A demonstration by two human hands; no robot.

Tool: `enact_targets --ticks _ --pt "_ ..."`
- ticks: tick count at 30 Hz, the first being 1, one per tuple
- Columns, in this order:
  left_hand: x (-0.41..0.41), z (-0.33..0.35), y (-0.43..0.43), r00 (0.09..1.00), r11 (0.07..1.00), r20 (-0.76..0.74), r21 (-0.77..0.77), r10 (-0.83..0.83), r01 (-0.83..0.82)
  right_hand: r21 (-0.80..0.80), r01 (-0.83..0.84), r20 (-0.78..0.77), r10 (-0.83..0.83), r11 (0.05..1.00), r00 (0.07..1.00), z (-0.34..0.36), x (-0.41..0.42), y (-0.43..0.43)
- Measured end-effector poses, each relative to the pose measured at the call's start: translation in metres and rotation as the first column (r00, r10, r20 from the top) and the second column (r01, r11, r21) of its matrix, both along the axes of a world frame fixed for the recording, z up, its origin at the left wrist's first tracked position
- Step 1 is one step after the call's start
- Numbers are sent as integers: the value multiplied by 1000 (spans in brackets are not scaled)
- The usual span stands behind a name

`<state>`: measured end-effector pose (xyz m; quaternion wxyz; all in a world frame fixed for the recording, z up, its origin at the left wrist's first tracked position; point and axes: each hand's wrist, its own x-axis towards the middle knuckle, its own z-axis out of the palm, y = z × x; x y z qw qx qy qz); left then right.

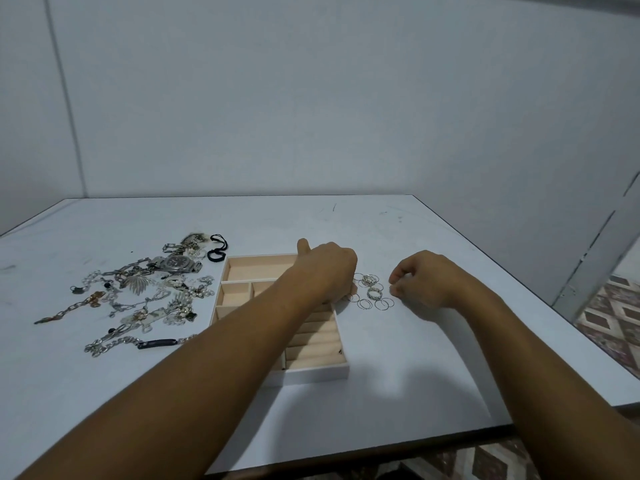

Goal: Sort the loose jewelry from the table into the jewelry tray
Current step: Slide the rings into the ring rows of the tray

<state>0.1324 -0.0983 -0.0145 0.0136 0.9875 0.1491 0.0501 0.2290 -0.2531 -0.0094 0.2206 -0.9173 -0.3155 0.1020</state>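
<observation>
A white jewelry tray (313, 374) with beige compartments lies in the middle of the table. Several thin silver rings (372, 293) lie loose just right of it. My left hand (325, 268) reaches across the tray's right edge, thumb up. Its curled fingertips come down at the left side of the rings, and what they hold is hidden. My right hand (424, 282) rests on the table right of the rings. Its fingers curl toward them, and no ring is plainly seen between them. A pile of chains, bracelets and a wristwatch (176, 263) lies left of the tray.
A black cord bracelet (218, 249) lies at the pile's far edge. A chain bracelet with a dark plate (156, 342) lies nearest me, left of my forearm. The table's right edge (571, 320) drops to a patterned floor. A wall stands behind the table.
</observation>
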Motion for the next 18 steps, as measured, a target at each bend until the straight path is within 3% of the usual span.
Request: enact_targets --ticks 10,18 --pt "-3 8 -15 998 999 -54 -33 18 -20 55 24 13 -25 998 1000 -6 0 -7" --pt "-13 10 -15 999 994 13 -100 -39 40 32 -47 55 45 998 997 -11 -7 -2"
